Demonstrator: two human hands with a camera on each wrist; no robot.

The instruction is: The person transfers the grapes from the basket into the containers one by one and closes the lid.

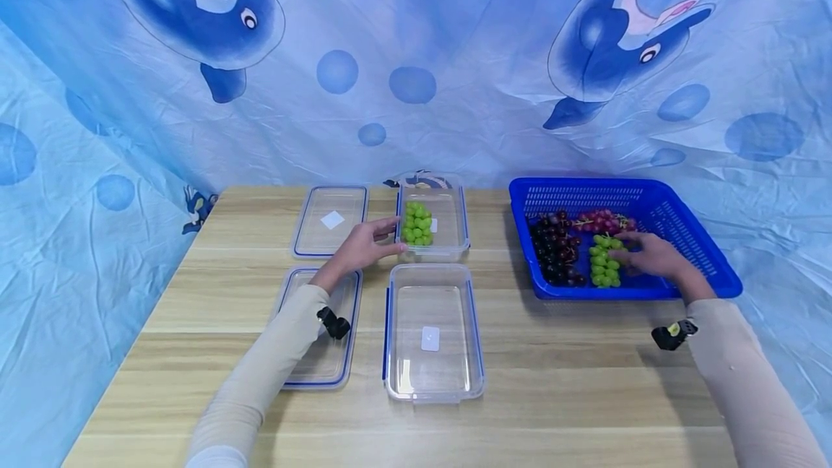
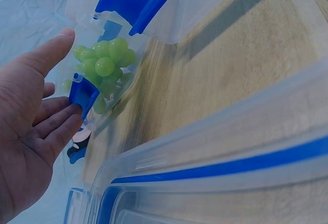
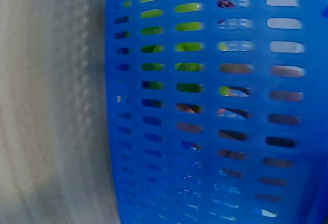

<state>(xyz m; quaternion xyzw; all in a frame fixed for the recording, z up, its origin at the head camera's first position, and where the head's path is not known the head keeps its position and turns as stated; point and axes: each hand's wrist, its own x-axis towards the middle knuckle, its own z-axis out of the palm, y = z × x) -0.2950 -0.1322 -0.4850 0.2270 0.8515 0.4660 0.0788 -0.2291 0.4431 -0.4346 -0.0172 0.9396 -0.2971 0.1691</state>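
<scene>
In the head view my left hand (image 1: 369, 244) is at the left side of the far clear container (image 1: 448, 201), which holds a bunch of green grapes (image 1: 417, 224). Its fingers are extended, and the left wrist view shows fingertips touching a blue clip (image 2: 84, 93) on that container. My right hand (image 1: 650, 257) reaches into the blue basket (image 1: 689, 230) and pinches a second bunch of green grapes (image 1: 604, 262) at its right side. Dark grapes (image 1: 555, 248) and red grapes (image 1: 601, 221) lie beside that bunch. The basket wall (image 3: 210, 101) mostly hides the hand in the right wrist view.
A clear container (image 1: 432, 309) with blue edging stands nearer on the wooden table (image 1: 552, 396). To its left lies a large lid (image 1: 318, 370), partly under my left forearm. Behind it lies a smaller lid (image 1: 331, 201). A blue dolphin-print sheet (image 1: 416, 35) hangs behind the table.
</scene>
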